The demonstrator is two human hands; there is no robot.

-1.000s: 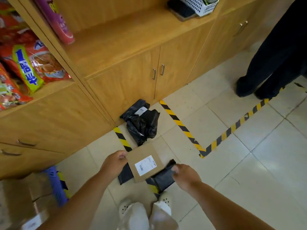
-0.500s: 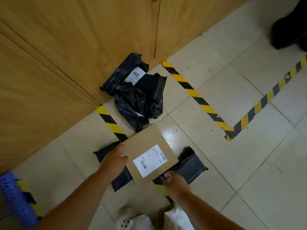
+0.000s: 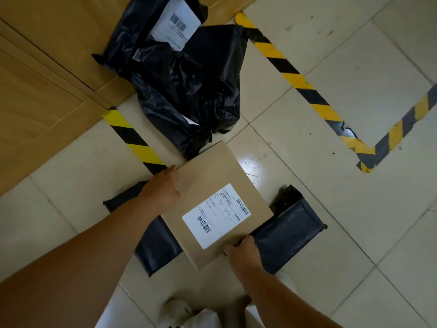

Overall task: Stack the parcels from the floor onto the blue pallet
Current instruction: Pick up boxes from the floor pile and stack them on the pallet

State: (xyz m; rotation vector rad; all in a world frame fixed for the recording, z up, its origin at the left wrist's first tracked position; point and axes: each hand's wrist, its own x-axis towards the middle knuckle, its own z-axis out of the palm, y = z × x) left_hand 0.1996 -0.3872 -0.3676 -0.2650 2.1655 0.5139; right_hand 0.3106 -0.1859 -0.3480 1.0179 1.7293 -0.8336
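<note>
A white shipping label (image 3: 216, 216) is stuck on the face of a brown cardboard parcel (image 3: 212, 185). Three barcodes and several lines of small print are carried on it — none of the print can be read. A second white label (image 3: 176, 26) is fixed to a black plastic mailer bag (image 3: 189, 79) near the top of the view; a barcode and faint lines are shown there, also too small to read. No brand, number or sign is legible.
</note>
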